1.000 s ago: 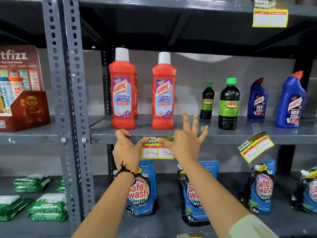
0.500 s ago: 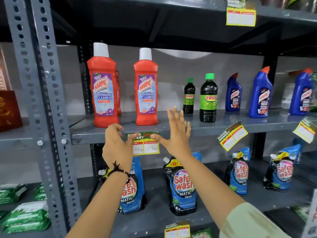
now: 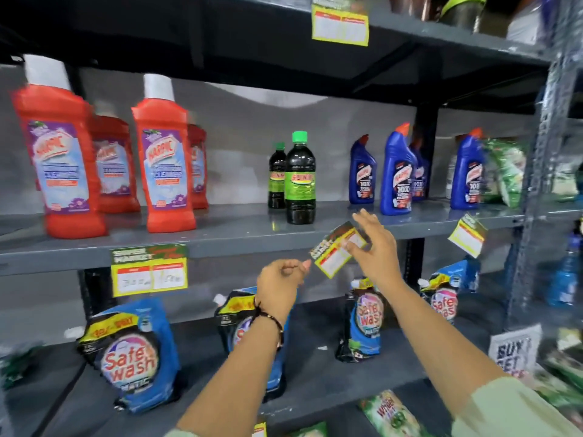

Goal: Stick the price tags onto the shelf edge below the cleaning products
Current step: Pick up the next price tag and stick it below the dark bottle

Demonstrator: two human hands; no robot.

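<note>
A tilted yellow and green price tag (image 3: 335,254) hangs at the grey shelf edge (image 3: 236,247), below the dark green-capped bottles (image 3: 299,181). My right hand (image 3: 377,250) holds its right end, thumb on the front, the other fingers spread behind. My left hand (image 3: 280,280) is curled just left of the tag's lower corner, thumb and forefinger pinched; whether they touch the tag is unclear. A straight price tag (image 3: 150,269) sticks to the edge under the red Harpic bottles (image 3: 164,165). Another tilted tag (image 3: 467,236) hangs below the blue Harpic bottles (image 3: 397,178).
Safe Wash pouches (image 3: 132,357) stand on the shelf below my arms. A grey perforated upright (image 3: 536,184) bounds the bay on the right. A "buy get" sign (image 3: 512,351) stands at lower right. One more tag (image 3: 340,25) hangs on the top shelf edge.
Both hands left the tag under the red bottles and moved right to the tilted tag under the dark bottles. My right hand took hold of it. The view panned right.
</note>
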